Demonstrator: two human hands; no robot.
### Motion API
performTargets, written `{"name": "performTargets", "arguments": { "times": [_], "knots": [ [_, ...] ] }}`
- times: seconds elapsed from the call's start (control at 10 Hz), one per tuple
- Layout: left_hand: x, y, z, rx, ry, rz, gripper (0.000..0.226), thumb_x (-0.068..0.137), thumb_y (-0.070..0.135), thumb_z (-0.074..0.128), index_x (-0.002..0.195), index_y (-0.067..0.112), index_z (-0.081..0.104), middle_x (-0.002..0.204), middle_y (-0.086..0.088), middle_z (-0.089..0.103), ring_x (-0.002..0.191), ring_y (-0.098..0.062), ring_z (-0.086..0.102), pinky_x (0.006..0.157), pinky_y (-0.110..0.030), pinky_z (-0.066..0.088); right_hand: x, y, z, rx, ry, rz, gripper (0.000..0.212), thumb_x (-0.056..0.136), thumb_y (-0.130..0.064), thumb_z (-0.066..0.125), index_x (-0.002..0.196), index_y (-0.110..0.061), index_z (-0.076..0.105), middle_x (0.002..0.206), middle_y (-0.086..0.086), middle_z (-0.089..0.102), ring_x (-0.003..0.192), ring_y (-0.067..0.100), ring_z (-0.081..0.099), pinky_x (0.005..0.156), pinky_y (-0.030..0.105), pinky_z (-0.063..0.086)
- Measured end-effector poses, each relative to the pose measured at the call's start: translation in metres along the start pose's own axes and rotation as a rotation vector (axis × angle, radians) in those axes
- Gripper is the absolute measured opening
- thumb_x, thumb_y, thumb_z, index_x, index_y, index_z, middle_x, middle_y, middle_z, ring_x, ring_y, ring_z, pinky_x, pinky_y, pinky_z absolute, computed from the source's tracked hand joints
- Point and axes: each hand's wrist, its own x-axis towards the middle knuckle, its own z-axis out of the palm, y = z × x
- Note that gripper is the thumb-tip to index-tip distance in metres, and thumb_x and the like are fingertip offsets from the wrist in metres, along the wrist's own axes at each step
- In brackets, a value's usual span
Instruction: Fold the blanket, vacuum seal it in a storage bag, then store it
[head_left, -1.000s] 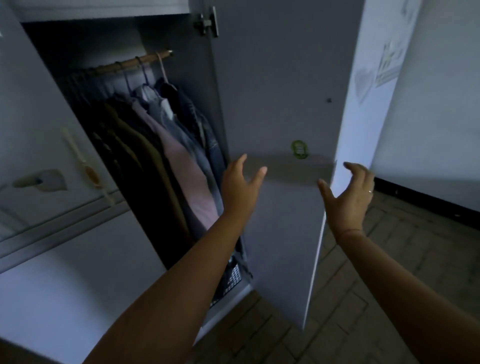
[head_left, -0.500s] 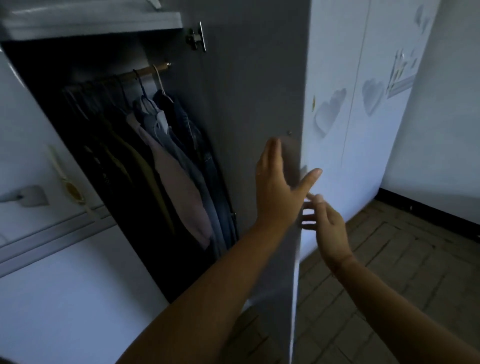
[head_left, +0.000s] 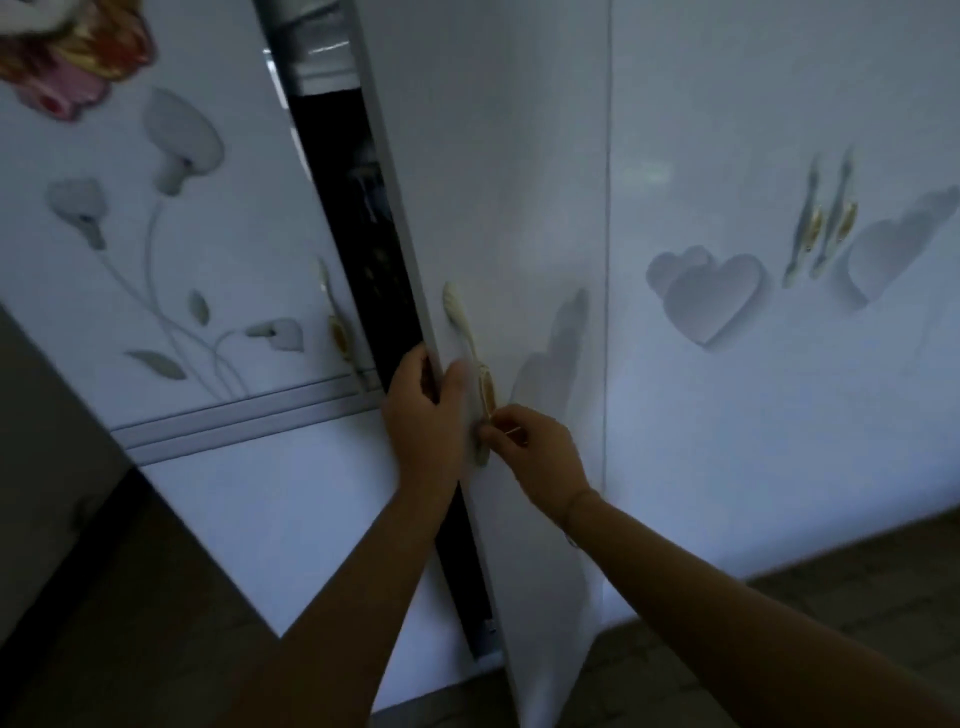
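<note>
White wardrobe (head_left: 519, 156) seen from the head camera, its middle door (head_left: 524, 218) standing slightly ajar, so that a narrow dark gap (head_left: 374, 249) runs from the top edge of the carcass down to the floor between this door and the left door (head_left: 156, 260). The left hand (head_left: 423, 415) grips the free edge of the middle door at mid-height, its fingers curled round the edge into the gap and the thumb lying on the door's front face. The right hand (head_left: 535, 447) is just beside it, fingers bunched together and pinching the lower end of the cream-and-gold door handle (head_left: 470, 353); the exact finger contact is blurred. The left door bears a printed flower motif (head_left: 171, 150) and a grey horizontal trim strip (head_left: 234, 415); the doors to the right carry raised heart shapes (head_left: 711, 296) and a pair of handles (head_left: 821, 223). A folded patterned textile (head_left: 72, 57) shows at the top left corner of the wardrobe. The blanket and storage bag cannot be made out anywhere in view, the interior being too dark.
</note>
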Motion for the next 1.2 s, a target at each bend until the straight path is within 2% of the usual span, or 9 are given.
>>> {"name": "performTargets", "arguments": {
  "times": [0.1, 0.2, 0.3, 0.4, 0.5, 0.6, 1.0, 1.1, 1.2],
  "knots": [
    [0.031, -0.02, -0.018, 0.076, 0.015, -0.028, 0.026, 0.09, 0.024, 0.069, 0.115, 0.019, 0.063, 0.088, 0.008, 0.065, 0.076, 0.007, 0.057, 0.064, -0.005, 0.044, 0.031, -0.004, 0.027, -0.08, -0.032, -0.027, 0.018, 0.089, -0.03, 0.063, 0.08, -0.015, 0.068, 0.075, -0.004, 0.065, 0.073, 0.011, 0.06, 0.072, 0.022, 0.048],
    [0.063, -0.048, -0.028, 0.191, 0.012, 0.017, 0.035, 0.088, 0.026, 0.071, 0.119, 0.013, 0.063, 0.101, 0.0, 0.069, 0.088, -0.009, 0.063, 0.078, -0.018, 0.051, 0.064, -0.003, 0.052, -0.138, -0.062, -0.051, 0.019, 0.089, -0.029, 0.064, 0.074, -0.018, 0.063, 0.067, -0.005, 0.059, 0.067, 0.012, 0.055, 0.065, 0.024, 0.041],
    [0.102, -0.084, -0.032, 0.525, 0.067, 0.179, 0.06, 0.083, 0.04, 0.075, 0.132, 0.011, 0.056, 0.131, -0.013, 0.058, 0.122, -0.031, 0.051, 0.099, -0.039, 0.04, 0.097, 0.001, 0.077, -0.199, -0.05, -0.075, 0.019, 0.089, -0.03, 0.063, 0.073, -0.02, 0.061, 0.069, -0.005, 0.056, 0.066, 0.014, 0.052, 0.062, 0.026, 0.036],
    [0.138, -0.11, -0.036, 0.69, 0.123, 0.238, 0.095, 0.077, 0.054, 0.074, 0.15, 0.01, 0.033, 0.155, -0.017, 0.031, 0.144, -0.035, 0.025, 0.114, -0.049, 0.019, 0.125, 0.001, 0.098, -0.242, -0.022, -0.073, 0.02, 0.09, -0.031, 0.062, 0.076, -0.017, 0.063, 0.08, -0.001, 0.059, 0.075, 0.016, 0.054, 0.067, 0.03, 0.042],
    [0.169, -0.132, -0.036, 0.751, 0.101, 0.254, 0.107, 0.075, 0.063, 0.069, 0.154, 0.01, 0.019, 0.161, -0.014, 0.017, 0.149, -0.032, 0.012, 0.117, -0.054, 0.011, 0.151, 0.004, 0.114, -0.278, 0.021, -0.073, 0.019, 0.09, -0.03, 0.061, 0.082, -0.016, 0.07, 0.088, 0.005, 0.063, 0.083, 0.022, 0.058, 0.076, 0.039, 0.048],
    [0.186, -0.147, -0.032, 0.797, 0.111, 0.266, 0.108, 0.074, 0.063, 0.07, 0.153, 0.008, 0.021, 0.161, -0.016, 0.016, 0.148, -0.033, 0.013, 0.116, -0.055, 0.011, 0.17, 0.009, 0.124, -0.326, 0.052, -0.072, 0.02, 0.091, -0.033, 0.06, 0.098, -0.021, 0.073, 0.098, 0.007, 0.064, 0.094, 0.025, 0.057, 0.082, 0.038, 0.046],
    [0.198, -0.162, -0.017, 0.813, 0.192, 0.299, 0.102, 0.077, 0.059, 0.07, 0.152, 0.01, 0.021, 0.159, -0.017, 0.021, 0.146, -0.03, 0.012, 0.115, -0.057, 0.018, 0.19, 0.017, 0.137, -0.292, 0.078, -0.018, 0.023, 0.09, -0.034, 0.061, 0.105, -0.021, 0.073, 0.101, 0.004, 0.065, 0.097, 0.022, 0.059, 0.086, 0.037, 0.046],
    [0.184, -0.158, -0.009, 0.69, 0.238, 0.321, 0.094, 0.08, 0.051, 0.069, 0.149, 0.004, 0.026, 0.154, -0.024, 0.03, 0.141, -0.034, 0.022, 0.112, -0.058, 0.022, 0.153, 0.023, 0.114, -0.185, 0.074, 0.021, 0.033, 0.089, -0.033, 0.064, 0.117, -0.017, 0.065, 0.113, 0.003, 0.062, 0.108, 0.016, 0.056, 0.097, 0.027, 0.041],
    [0.13, -0.171, -0.021, 0.584, 0.202, 0.586, 0.07, 0.094, 0.052, 0.044, 0.14, 0.0, 0.033, 0.147, -0.025, 0.034, 0.138, -0.037, 0.029, 0.112, -0.048, 0.023, 0.078, 0.035, 0.084, -0.092, 0.123, 0.028, 0.056, 0.076, -0.067, 0.059, 0.118, -0.029, 0.06, 0.112, -0.01, 0.063, 0.103, -0.003, 0.053, 0.091, 0.006, 0.035]
  ]
}}
